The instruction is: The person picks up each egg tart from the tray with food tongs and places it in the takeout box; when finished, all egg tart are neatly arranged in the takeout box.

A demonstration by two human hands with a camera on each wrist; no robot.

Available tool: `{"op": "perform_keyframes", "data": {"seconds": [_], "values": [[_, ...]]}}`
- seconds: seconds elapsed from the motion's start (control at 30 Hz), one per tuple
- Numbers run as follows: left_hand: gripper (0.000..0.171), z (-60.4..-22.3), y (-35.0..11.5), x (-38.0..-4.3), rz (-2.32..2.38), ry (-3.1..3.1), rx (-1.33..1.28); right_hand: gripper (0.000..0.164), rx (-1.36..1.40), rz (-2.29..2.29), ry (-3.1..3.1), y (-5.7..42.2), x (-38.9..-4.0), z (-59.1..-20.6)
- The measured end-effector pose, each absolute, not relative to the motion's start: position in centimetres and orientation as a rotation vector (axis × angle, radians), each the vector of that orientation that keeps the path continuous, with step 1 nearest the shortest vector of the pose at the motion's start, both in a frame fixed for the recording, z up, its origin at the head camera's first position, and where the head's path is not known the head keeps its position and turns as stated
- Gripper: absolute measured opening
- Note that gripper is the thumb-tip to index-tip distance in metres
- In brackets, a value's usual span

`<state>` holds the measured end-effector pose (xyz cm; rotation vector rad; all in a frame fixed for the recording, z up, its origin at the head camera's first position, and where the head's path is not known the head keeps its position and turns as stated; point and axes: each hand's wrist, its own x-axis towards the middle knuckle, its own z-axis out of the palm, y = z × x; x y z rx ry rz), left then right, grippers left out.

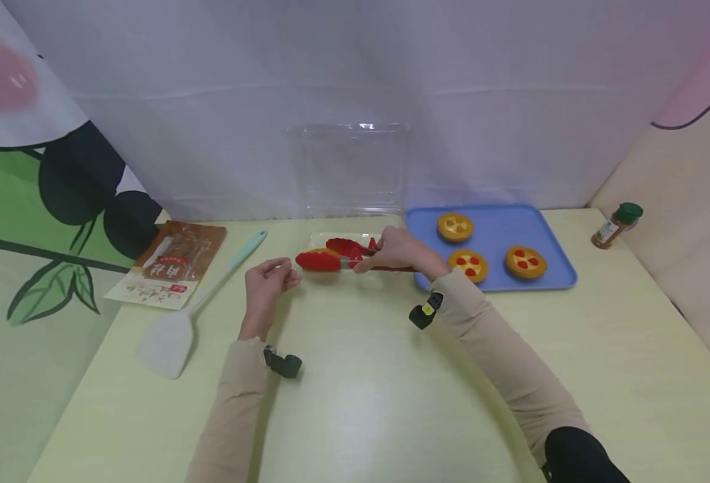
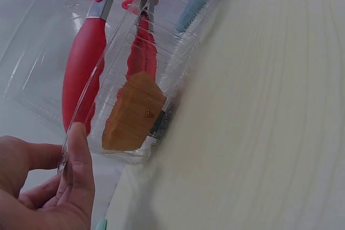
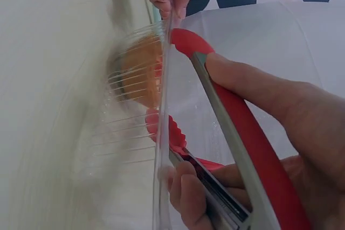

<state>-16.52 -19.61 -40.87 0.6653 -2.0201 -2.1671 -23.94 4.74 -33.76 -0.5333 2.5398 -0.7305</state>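
Note:
My left hand (image 1: pixel 267 288) pinches the near rim of a clear plastic box (image 2: pixel 178 52) between thumb and fingers. The box's hinged lid (image 1: pixel 351 168) stands raised at the back. Inside, near its left end, sits a tart with a brown crust (image 2: pixel 132 117), seen through the ribbed wall. My right hand (image 1: pixel 399 251) grips red and steel tongs (image 3: pixel 232 117) over the box. Their red tips are spread apart, one lower beside the tart, the other higher near the rim. Whether the tips touch the tart cannot be made out.
Right of the box, a blue tray (image 1: pixel 554 258) bears three tarts (image 1: pixel 526 262). A green-capped spice bottle (image 1: pixel 617 226) stands at the far right. On the left lie a spatula (image 1: pixel 167 342) with a pale green handle and a brown food packet (image 1: pixel 176 261). A curtain (image 1: pixel 210 134) hangs behind the table.

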Motion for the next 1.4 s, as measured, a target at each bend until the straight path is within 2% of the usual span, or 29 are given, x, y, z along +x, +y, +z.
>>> {"op": "perform_keyframes", "data": {"seconds": [0.23, 0.57, 0.73, 1.17, 1.4], "values": [[0.037, -41.2, -19.4, -17.0, -2.156, -2.044, 0.676, 0.064, -0.454, -0.879, 2.519, 6.0, -24.0, -33.9], [0.038, -41.8, -19.7, -17.3, -2.194, -2.004, 0.638, 0.047, -0.445, -0.998, 2.555, 10.5, -23.1, -33.4], [0.039, -41.8, -19.7, -17.3, -2.209, -1.992, 0.614, 0.074, -0.408, -1.058, 2.537, 13.2, -22.1, -32.8], [0.039, -41.3, -19.8, -17.3, -2.255, -1.947, 0.572, 0.065, -0.283, -1.167, 2.541, 22.1, -19.5, -32.2], [0.039, -41.3, -19.8, -17.3, -2.266, -1.939, 0.549, 0.079, -0.152, -1.071, 2.638, 26.9, -18.4, -31.9]]}}
